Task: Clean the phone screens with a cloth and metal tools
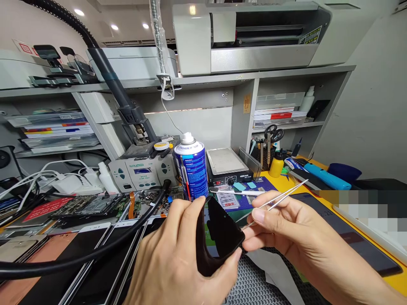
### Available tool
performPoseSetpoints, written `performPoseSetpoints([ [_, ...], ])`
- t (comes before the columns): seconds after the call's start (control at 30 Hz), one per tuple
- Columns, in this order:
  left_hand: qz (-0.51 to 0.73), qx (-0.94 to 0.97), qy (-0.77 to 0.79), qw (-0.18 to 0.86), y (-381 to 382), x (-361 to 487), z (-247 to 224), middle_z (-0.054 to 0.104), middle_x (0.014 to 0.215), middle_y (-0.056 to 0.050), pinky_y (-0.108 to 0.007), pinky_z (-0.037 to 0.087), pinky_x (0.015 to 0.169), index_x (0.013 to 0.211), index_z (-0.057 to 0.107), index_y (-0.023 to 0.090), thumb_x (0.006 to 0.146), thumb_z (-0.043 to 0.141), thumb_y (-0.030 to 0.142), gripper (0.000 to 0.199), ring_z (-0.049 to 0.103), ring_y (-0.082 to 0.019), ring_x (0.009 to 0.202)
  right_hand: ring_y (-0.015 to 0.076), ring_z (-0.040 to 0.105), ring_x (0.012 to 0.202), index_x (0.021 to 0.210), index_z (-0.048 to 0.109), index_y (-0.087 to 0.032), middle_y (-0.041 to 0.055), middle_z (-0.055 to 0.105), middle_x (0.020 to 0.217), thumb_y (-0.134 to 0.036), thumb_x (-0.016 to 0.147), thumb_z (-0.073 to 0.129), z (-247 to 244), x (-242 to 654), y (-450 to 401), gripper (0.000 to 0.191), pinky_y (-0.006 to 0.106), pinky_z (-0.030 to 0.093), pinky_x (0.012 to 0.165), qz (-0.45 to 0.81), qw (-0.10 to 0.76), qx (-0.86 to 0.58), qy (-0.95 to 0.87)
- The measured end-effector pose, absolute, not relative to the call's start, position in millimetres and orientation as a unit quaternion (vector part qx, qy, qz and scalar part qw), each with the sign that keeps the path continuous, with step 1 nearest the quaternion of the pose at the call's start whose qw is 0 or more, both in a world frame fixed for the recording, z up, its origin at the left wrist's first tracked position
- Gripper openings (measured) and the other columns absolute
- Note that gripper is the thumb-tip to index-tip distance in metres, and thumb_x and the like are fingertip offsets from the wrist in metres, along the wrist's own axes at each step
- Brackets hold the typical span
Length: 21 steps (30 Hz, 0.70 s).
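My left hand (182, 250) is wrapped round a black, glossy phone (222, 231), tilted up off the bench, its surface reflecting things around it. Pinched between the thumb and fingers of my right hand (282, 222) are silver tweezers (282, 196). Their rear end points up and right, while the tips reach toward the phone's right edge. Whether the tips touch the phone I cannot tell. Some right fingertips are close against the phone's lower right corner. Below both hands lies a dark textured mat (248, 279) with a pale sheet (276, 271) on it.
A blue spray can (193, 169) stands just behind my left hand. A black hose (127, 239) crosses the left side over several phones and boards. Behind are a soldering station (144, 171) and a hot plate (230, 163). Another phone (356, 241) lies at right.
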State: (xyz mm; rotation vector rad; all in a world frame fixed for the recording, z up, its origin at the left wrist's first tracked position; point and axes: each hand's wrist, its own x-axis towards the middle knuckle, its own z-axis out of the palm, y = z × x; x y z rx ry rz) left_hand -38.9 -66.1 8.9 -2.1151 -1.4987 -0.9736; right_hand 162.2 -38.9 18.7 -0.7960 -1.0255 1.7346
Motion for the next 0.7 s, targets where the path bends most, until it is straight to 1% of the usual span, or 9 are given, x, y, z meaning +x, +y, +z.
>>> performPoseSetpoints([
  [0.23, -0.350, -0.748, -0.532, 0.186, -66.3, -39.0, 7.4, 0.060, 0.095, -0.005, -0.033, 0.057, 0.053, 0.122, 0.052, 0.019, 0.070, 0.069, 0.043, 0.060, 0.067, -0.020, 0.070, 0.0180, 0.073, 0.069, 0.093, 0.061, -0.019, 0.0021, 0.073, 0.076, -0.025, 0.085, 0.073, 17.4, 163.5, -39.0, 0.015, 0.032, 0.059, 0.075, 0.710, 0.469, -0.322, -0.416],
  [0.4, -0.355, -0.745, -0.534, 0.185, -68.9, -37.8, 8.6, 0.060, 0.095, -0.004, -0.032, 0.057, 0.051, 0.123, 0.051, 0.019, 0.072, 0.069, 0.042, 0.059, 0.066, -0.018, 0.067, 0.0181, 0.073, 0.068, 0.093, 0.061, -0.019, 0.0032, 0.074, 0.076, -0.024, 0.085, 0.073, 16.7, 162.1, -38.2, 0.016, 0.032, 0.059, 0.074, 0.711, 0.470, -0.322, -0.412],
  [0.5, -0.354, -0.739, -0.545, 0.180, -69.2, -36.7, 8.2, 0.060, 0.096, -0.004, -0.033, 0.057, 0.054, 0.122, 0.052, 0.019, 0.072, 0.069, 0.043, 0.058, 0.066, -0.018, 0.070, 0.0179, 0.073, 0.068, 0.093, 0.061, -0.019, 0.0045, 0.075, 0.076, -0.024, 0.085, 0.072, 17.2, 162.7, -38.3, 0.015, 0.032, 0.059, 0.074, 0.712, 0.470, -0.323, -0.409],
  [0.7, -0.361, -0.744, -0.530, 0.190, -66.5, -38.2, 6.0, 0.060, 0.096, -0.005, -0.032, 0.057, 0.052, 0.123, 0.052, 0.018, 0.071, 0.070, 0.042, 0.060, 0.067, -0.019, 0.070, 0.0166, 0.072, 0.068, 0.093, 0.062, -0.020, 0.0023, 0.074, 0.076, -0.026, 0.087, 0.071, 17.4, 162.9, -39.1, 0.013, 0.031, 0.060, 0.074, 0.712, 0.469, -0.321, -0.412],
])
